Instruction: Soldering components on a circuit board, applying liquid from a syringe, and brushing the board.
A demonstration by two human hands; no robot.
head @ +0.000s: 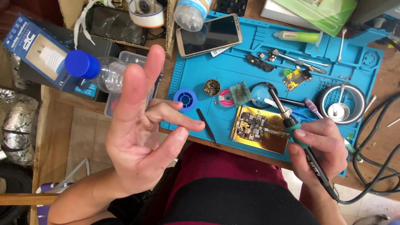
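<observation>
Clearly, a soldering iron is held by one hand only, with the other raised clear of the circuit board.

Left of the circuit board (pixel 252 125), the left hand (pixel 139 133) is raised, spread open, with nothing held in it. Black tweezers (pixel 208 125) are seen lying just left of the board, which is seated on a gold holder (pixel 273 141) on the blue mat (pixel 233 66). Right of the board, the soldering iron (pixel 291 125) is gripped firmly by the closed right hand (pixel 321 150), its tip raised above the board's upper right. With the board unsteadied, it could be nudged, or the mat scorched, by a slip.
</observation>
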